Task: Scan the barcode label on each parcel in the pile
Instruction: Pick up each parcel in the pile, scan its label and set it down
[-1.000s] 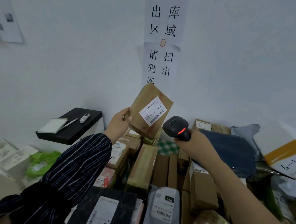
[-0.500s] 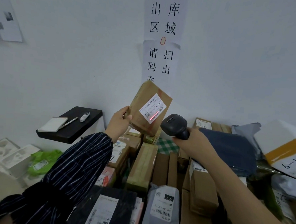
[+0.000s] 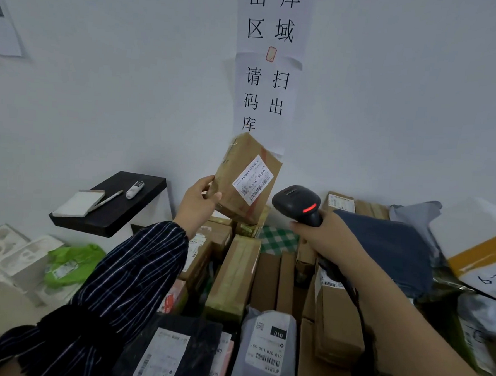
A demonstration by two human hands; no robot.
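Brown taped cardboard parcel (image 3: 235, 169) with white barcode label (image 3: 253, 180) is held above the parcel pile (image 3: 235, 274), the left hand (image 3: 198, 203) gripping its lower-left edge. Its long axis is near upright, leaning right, label facing the camera. The right hand (image 3: 325, 236) grips a black scanner (image 3: 295, 201), just beside the parcel; black shelf (image 3: 109, 208) to the left.

black shelf (image 3: 117, 222): notepad (image 3: 79, 202), pen (image 3: 108, 199), small white device (image 3: 135, 189) | wall sign (image 3: 262, 101) | foam trays (image 3: 8, 248)
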